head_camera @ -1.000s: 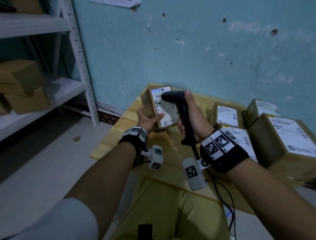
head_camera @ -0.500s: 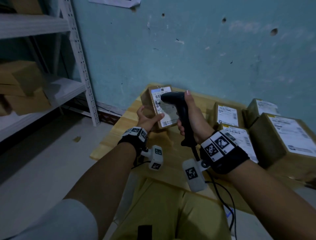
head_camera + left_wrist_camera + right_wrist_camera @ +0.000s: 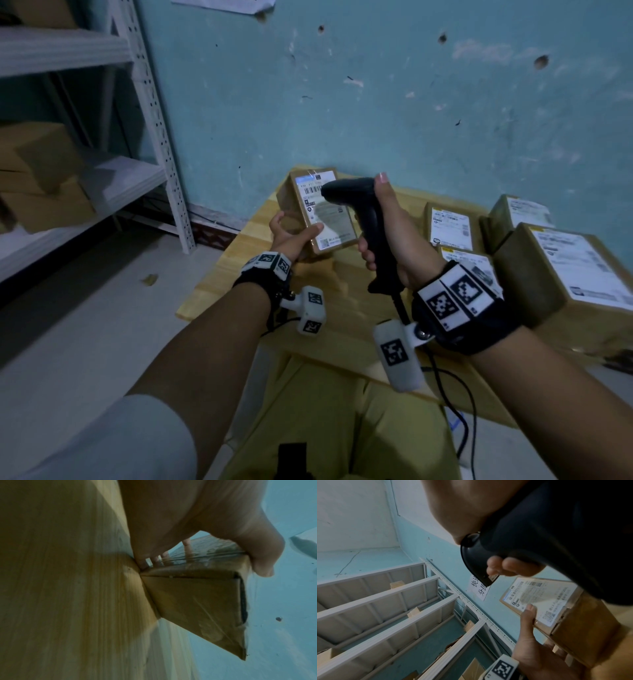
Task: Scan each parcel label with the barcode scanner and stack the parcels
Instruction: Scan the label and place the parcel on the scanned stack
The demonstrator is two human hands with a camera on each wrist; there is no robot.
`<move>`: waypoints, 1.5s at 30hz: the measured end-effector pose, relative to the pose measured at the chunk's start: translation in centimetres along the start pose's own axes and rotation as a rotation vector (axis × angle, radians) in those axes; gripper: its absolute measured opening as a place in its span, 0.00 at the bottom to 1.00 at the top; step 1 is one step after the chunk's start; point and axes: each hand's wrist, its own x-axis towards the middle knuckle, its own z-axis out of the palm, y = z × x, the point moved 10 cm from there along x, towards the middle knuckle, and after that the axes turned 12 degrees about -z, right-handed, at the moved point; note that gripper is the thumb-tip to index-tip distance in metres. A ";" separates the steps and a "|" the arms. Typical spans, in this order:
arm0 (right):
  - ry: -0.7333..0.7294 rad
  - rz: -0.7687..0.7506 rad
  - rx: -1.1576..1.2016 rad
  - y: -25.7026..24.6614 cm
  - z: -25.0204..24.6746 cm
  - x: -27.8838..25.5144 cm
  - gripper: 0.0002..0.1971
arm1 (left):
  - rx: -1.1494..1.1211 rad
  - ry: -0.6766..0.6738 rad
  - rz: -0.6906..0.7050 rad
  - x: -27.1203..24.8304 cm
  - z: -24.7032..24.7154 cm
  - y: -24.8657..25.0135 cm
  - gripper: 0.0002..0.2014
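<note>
We've got a small parcel [image 3: 317, 212] tilted up in our left hand [image 3: 291, 236], thumb across its shipping label [image 3: 323, 209] and the other fingers [image 3: 155, 559] curled behind, above the far left of the wooden desk [image 3: 219, 284]. Our right hand [image 3: 390, 233] wraps the black barcode scanner [image 3: 363, 219], fingers curled round the grip, nose aimed at the barcode, just beside it. So the scan is under way, we'd say; whether it has registered we can't tell. Over on the right, four more labelled parcels [image 3: 561, 274] wait clustered on the desk. No clear stack yet, so most of the job looks still ahead.
</note>
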 end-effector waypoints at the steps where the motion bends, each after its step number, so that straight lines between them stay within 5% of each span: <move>1: 0.006 -0.003 -0.013 -0.1 -0.1 -0.1 0.31 | -0.002 0.000 -0.004 -0.1 0.0 0.0 0.46; 23: 0.020 -0.056 0.037 -0.6 -0.9 -0.2 0.25 | 0.035 0.017 0.012 -0.4 -0.1 0.2 0.45; 27: 0.088 -0.065 0.006 0.6 -2.2 0.7 0.26 | 0.049 -0.016 -0.070 0.2 0.5 -0.1 0.59; 28: 0.110 -0.050 0.001 1.2 -2.5 0.9 0.25 | 0.086 -0.055 -0.088 0.3 1.2 -0.1 0.57; 31: 0.161 -0.012 0.017 2.6 -3.6 1.2 0.11 | 0.150 -0.215 -0.121 -1.4 4.4 0.3 0.27; 33: 0.197 0.008 0.001 3.3 -4.5 1.4 0.07 | 0.149 -0.290 -0.174 -1.5 6.4 -0.4 0.20; 38: 0.276 0.099 -0.012 5.3 -6.6 1.3 0.10 | 0.164 -0.392 -0.234 -1.8 10.5 -1.4 0.18; 42: 0.303 0.109 -0.038 6.0 -7.8 1.5 0.12 | 0.210 -0.325 -0.185 -0.9 11.4 -1.1 0.17; 45: 0.299 0.091 -0.033 6.2 -8.0 1.8 0.11 | 0.242 -0.271 -0.187 0.7 11.5 -1.8 0.28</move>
